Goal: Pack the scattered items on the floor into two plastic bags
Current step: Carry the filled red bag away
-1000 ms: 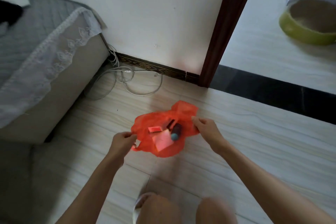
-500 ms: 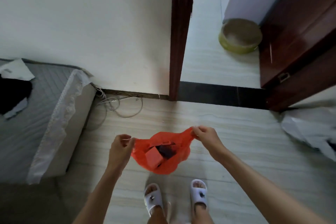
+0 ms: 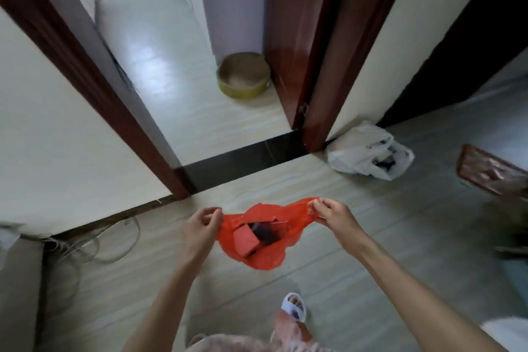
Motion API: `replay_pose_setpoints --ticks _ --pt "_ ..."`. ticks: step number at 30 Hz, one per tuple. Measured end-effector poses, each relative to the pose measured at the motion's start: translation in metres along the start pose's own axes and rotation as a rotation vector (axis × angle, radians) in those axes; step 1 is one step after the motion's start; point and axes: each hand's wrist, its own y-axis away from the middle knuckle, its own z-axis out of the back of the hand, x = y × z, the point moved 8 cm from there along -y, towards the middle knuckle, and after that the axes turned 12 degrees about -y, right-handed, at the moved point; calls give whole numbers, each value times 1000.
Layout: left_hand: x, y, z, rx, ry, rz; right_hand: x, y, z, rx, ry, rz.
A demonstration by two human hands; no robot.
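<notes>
The dark item [image 3: 264,233] inside the red bag [image 3: 265,257] is too blurred to identify. The white bag's [image 3: 363,151] contents are mostly hidden behind its plastic. A brown wooden object [image 3: 491,173] at right is smeared and cut off by the edge.

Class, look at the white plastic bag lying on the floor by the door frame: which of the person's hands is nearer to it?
Right. The right hand, pinching one handle of the red bag, is below-left of the white plastic bag; the left hand grips the other handle, farther left.
</notes>
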Motion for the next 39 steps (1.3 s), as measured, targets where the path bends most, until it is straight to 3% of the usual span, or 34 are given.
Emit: replay_pose_setpoints --ticks 13,20,31,39 --pt "-171 -32 -254 372 -58 -96 57 -65 256 -287 5 40" --pt "-232 -83 -388 502 -132 -128 53 -145 367 -399 -35 -76" --pt "-238 -161 -574 669 -357 105 -16 -282 482 -377 22 -465" --pt "-221 -236 -708 630 -383 292 -39 -427 540 -361 -336 -617"
